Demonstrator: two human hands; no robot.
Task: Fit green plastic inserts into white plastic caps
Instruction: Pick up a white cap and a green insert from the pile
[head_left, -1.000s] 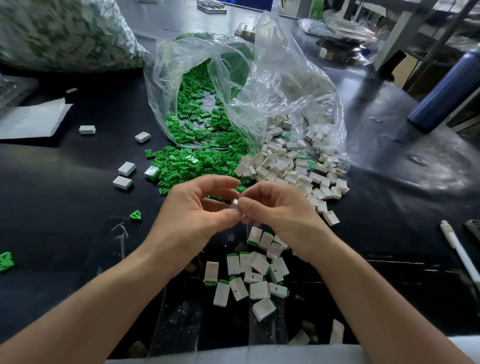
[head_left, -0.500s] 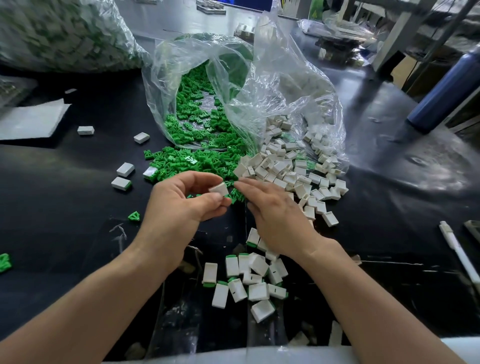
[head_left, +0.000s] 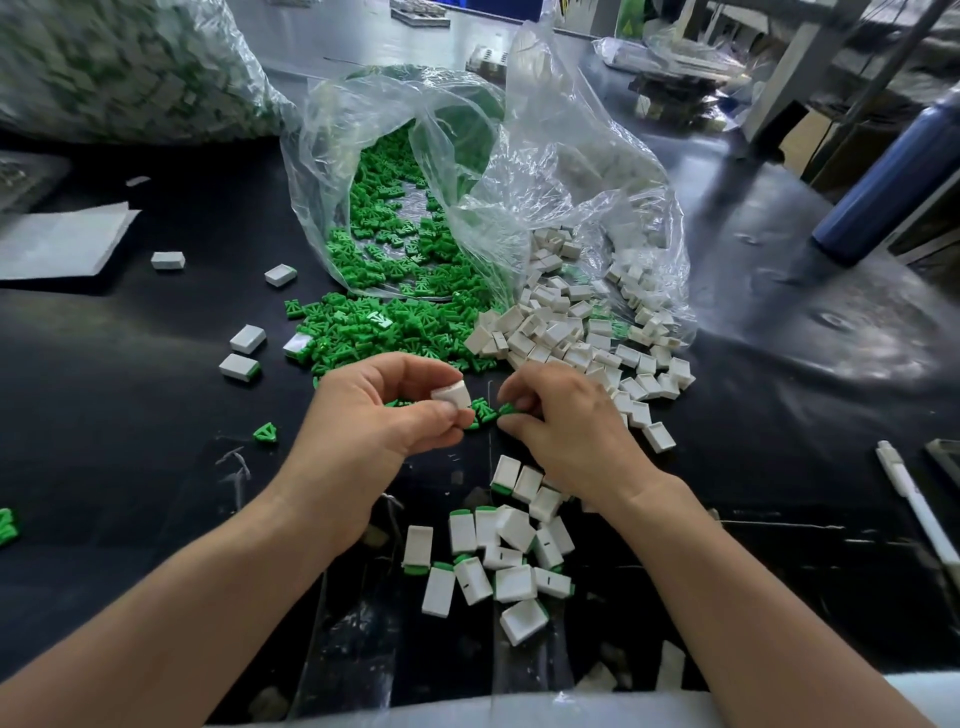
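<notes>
My left hand (head_left: 384, 415) pinches a white cap (head_left: 451, 395) between thumb and fingers, just above the black table. My right hand (head_left: 566, 426) is beside it with its fingertips curled down on a green insert (head_left: 506, 409) at the near edge of the green pile (head_left: 384, 332). Another loose green insert (head_left: 484, 410) lies between the two hands. A heap of empty white caps (head_left: 571, 338) spills from the clear bag to the right. Several finished caps with green ends (head_left: 498, 556) lie below my hands.
Two clear plastic bags (head_left: 519, 171) lie open at the back of the black table (head_left: 130, 415). Stray caps (head_left: 244, 353) and a lone green insert (head_left: 265, 432) lie at left. A white pen (head_left: 914, 509) is at right, a blue bottle (head_left: 883, 176) at far right.
My hands moved apart and forward. The left kept the white cap; the right reached to the green pile and curled its fingers on an insert.
</notes>
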